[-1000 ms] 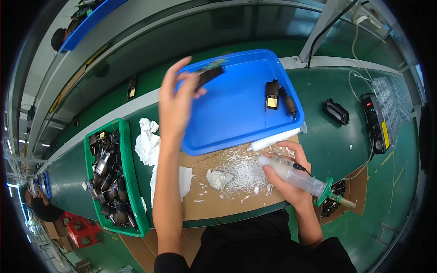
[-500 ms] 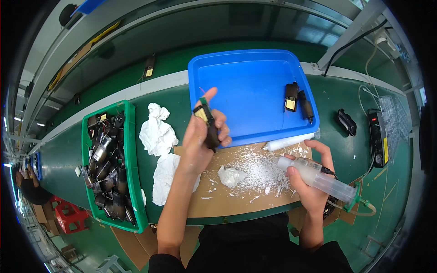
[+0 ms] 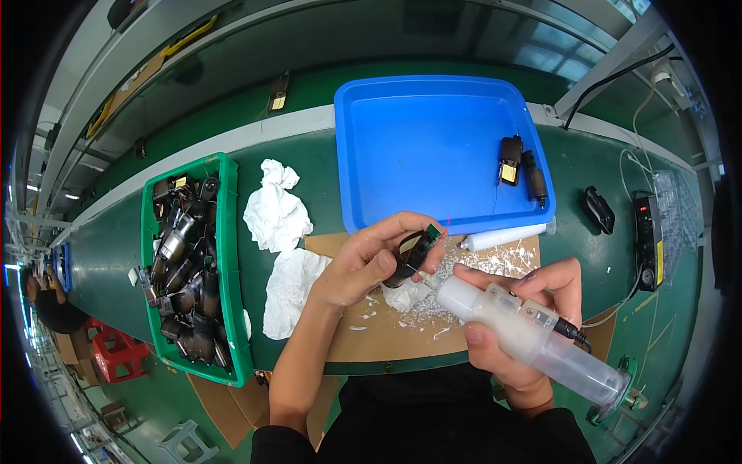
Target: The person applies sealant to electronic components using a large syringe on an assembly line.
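My left fingers pinch the black part at the frame's centre, its long axis tilting upper right; my right fingers wrap the syringe, slanting from lower right, white front end nearest that part.

Left hand near centre, gripping: thumb pointing right, fingers curled, index arched along far side. Left forearm bare, slants from near left toward far right. Right hand right of centre and nearer, wrapped in a grip; thumb on left side, fingers bent on far side. Right forearm mostly foreshortened. Hands close together, fingers facing inward.
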{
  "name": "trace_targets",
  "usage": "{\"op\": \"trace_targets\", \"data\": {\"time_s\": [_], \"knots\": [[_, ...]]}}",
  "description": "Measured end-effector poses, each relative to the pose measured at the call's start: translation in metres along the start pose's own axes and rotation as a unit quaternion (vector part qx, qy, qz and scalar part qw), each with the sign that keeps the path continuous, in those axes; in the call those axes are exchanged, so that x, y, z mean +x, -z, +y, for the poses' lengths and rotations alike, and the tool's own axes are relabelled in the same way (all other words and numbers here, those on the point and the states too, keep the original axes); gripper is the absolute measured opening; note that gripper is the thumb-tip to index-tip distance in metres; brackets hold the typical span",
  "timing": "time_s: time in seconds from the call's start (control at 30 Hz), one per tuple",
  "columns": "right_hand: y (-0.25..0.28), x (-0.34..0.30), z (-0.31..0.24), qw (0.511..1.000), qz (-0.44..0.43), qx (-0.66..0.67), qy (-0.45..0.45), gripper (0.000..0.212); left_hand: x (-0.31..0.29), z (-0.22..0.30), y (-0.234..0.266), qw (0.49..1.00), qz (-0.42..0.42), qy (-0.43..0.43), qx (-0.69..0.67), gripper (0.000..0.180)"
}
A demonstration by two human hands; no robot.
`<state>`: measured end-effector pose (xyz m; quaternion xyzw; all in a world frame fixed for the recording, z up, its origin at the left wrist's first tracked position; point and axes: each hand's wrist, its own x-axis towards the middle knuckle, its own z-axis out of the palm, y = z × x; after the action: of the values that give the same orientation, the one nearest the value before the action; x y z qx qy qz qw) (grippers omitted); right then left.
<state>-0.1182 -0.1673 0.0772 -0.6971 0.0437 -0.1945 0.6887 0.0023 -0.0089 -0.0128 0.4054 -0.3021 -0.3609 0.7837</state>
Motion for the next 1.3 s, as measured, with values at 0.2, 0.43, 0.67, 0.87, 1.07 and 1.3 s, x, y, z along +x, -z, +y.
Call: {"op": "trace_targets", "data": {"time_s": [0.2, 0.43, 0.67, 0.87, 1.07, 1.3], "knots": [[-0.001, -0.001, 0.001, 1.0, -0.005, -0.016, -0.005, 0.06, -0.001, 0.002, -0.009, 0.997, 0.072, 0.04, 0.005, 0.085], [-0.002, 0.003, -0.003, 1.0, -0.027, -0.009, -0.012, 0.055, -0.006, 0.002, 0.003, 0.999, -0.031, 0.01, 0.024, 0.068], [-0.003, 0.003, -0.001, 0.998, -0.033, 0.039, -0.031, 0.052, -0.003, 0.005, -0.003, 0.999, -0.017, 0.009, 0.048, 0.072], [-0.001, 0.0, -0.005, 0.999, -0.031, 0.003, -0.038, 0.052, -0.003, 0.009, -0.007, 0.999, -0.013, 0.028, 0.044, 0.075], [0.0, -0.001, -0.003, 0.998, -0.026, 0.021, -0.053, 0.05, -0.003, 0.006, -0.007, 0.999, -0.015, 0.015, 0.044, 0.075], [0.001, -0.001, -0.002, 0.999, -0.009, 0.014, -0.047, 0.05, -0.003, 0.007, -0.006, 0.999, -0.021, 0.013, 0.044, 0.074]]}}
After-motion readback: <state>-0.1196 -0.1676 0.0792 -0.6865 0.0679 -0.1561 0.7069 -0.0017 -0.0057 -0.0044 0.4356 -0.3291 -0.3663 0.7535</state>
